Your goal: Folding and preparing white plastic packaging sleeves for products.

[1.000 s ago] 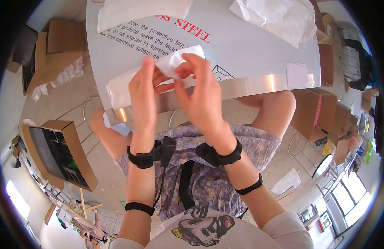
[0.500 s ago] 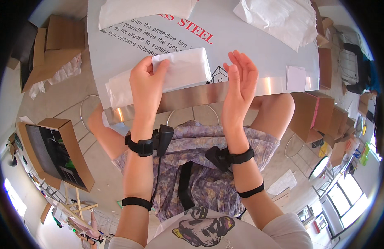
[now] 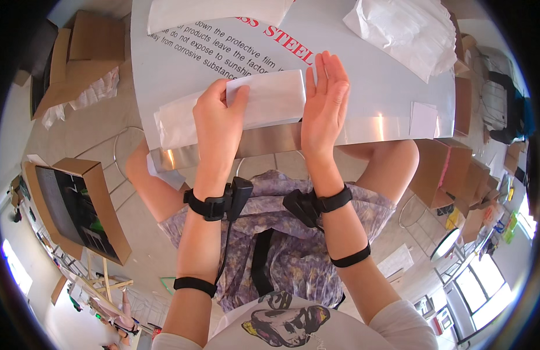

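White folded bag [image 3: 264,105] laid flat on steel worktop [image 3: 386,87] near front edge. Left hand [image 3: 218,119] closed on bag's near edge, thumb on top. Right hand [image 3: 323,102] open, flat, fingers straight, pressed against bag's right end.

I sit at a steel-topped table [image 3: 392,125] covered in white protective film with red and black print. Below me the floor [image 3: 95,131] is pale tile. Cardboard boxes [image 3: 77,210] stand open at my left, more boxes [image 3: 450,169] crowd the right. Bright daylight comes through windows [image 3: 477,297] low on my right, and a wooden easel frame [image 3: 104,283] stands lower left.
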`<state>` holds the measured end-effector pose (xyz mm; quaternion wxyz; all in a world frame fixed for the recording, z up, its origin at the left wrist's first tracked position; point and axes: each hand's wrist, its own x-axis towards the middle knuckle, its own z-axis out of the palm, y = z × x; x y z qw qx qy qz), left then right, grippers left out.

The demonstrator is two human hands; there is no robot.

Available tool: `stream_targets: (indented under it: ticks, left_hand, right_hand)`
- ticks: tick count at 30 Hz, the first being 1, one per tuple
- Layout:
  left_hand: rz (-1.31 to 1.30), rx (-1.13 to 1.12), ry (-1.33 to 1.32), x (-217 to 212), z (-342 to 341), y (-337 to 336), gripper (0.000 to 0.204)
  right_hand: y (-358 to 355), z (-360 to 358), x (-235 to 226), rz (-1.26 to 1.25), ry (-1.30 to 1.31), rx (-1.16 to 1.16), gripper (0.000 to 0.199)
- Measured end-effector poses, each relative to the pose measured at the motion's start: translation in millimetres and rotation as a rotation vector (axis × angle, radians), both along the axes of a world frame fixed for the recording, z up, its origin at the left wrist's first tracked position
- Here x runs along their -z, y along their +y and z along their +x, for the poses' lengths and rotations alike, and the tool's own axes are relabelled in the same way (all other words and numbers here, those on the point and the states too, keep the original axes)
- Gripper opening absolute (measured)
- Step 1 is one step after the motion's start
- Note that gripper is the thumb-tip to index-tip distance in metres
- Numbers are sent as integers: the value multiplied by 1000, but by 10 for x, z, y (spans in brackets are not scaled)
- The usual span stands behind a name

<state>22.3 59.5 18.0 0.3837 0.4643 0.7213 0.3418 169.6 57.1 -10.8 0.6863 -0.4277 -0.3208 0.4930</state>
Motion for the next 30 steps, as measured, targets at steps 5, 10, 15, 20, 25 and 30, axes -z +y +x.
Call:
stream_targets:
  ticks: [5,10,15,20,25,30]
  left_hand:
    - [-4,24,-13,28,-20,-26,22]
    - [-1,30,3,-55,15,-50,24]
    - [-39,34,113,-149,-43,-101,39]
    - [-124,85,344,-149,-183,-167,48]
    - [173,171,593,-178,-216,-244,61]
    - [357,445,580,-148,-268,-210,84]
  right_hand:
    - [14,-52,-64,9,-28,0,58]
    - [21,-100,44,-37,-28,-12,57]
    - [12,-102,92,-28,-112,-33,56]
    - [16,-109,83,-37,-112,-26,58]
    - [17,-101,77,-47,-106,-20,58]
    - [28,-103,57,-62,-84,-25,59]
